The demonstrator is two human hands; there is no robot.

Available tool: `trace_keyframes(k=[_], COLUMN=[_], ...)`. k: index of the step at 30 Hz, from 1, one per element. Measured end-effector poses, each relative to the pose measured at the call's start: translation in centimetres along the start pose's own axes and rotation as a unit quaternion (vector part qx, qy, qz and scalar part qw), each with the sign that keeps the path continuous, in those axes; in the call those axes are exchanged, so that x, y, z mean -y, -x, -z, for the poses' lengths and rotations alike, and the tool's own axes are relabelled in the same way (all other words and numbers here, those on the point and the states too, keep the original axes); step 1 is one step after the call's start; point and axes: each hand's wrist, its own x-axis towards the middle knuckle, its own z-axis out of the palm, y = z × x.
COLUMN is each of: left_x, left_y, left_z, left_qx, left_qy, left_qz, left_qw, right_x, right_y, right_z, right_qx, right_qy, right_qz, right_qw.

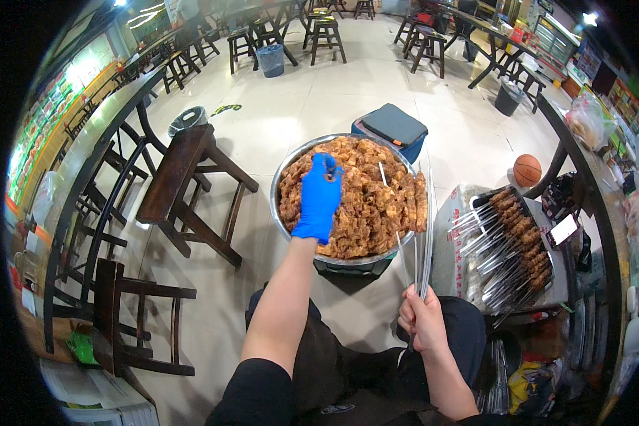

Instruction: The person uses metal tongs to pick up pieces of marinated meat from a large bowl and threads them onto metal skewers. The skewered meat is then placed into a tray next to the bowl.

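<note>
A large round metal basin (275,213) heaped with marinated meat pieces (357,218) stands before me. My left hand (322,194), in a blue disposable glove, is over the left part of the heap, its fingers curled around a small piece of meat. Bare, my right hand (422,317) grips a bundle of flat metal skewers (429,255) below the basin's right edge. The skewers point away from me, and some carry meat (420,202) at the basin's right side. Another metal skewer tip (382,173) shows among the meat.
On the right, a black tray (549,266) of loaded skewers (519,234) rests on a white box (460,207). A basketball (527,170) lies beyond it. A blue bag (394,125) stands behind the basin. Wooden stools (175,181) and a table (112,114) stand left.
</note>
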Motion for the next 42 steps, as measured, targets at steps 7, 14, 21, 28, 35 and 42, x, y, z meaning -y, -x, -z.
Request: trace_keyframes(k=[7,14,21,28,35,42], left_x=[-1.6,-1.8,-1.8,-2.8,-2.6,-2.4], left_y=[-1.4,-0.9,-0.8,-1.1,-0.9,-0.8], left_z=[3.1,4.4,5.1,5.7,6.0,6.1], left_qx=[0.105,0.143,0.145,0.156,0.146,0.106], left_qy=[0.247,0.494,0.518,0.51,0.527,0.487], left_qz=[0.17,0.295,0.289,0.281,0.276,0.29], left_qw=[0.948,0.805,0.792,0.798,0.79,0.817], right_x=[0.4,0.7,0.0,-0.3,-0.1,0.2], right_y=[-0.1,-0.3,-1.0,-1.6,-1.7,-1.8], right_z=[-0.3,-0.8,-1.3,-1.9,-2.3,-2.2], right_qx=[0.021,0.064,0.079,0.054,0.055,0.058], right_qy=[-0.013,0.018,0.063,0.065,0.066,0.083], right_qz=[-0.013,-0.053,-0.071,-0.076,-0.087,-0.095], right_qw=[1.0,0.996,0.992,0.994,0.993,0.99])
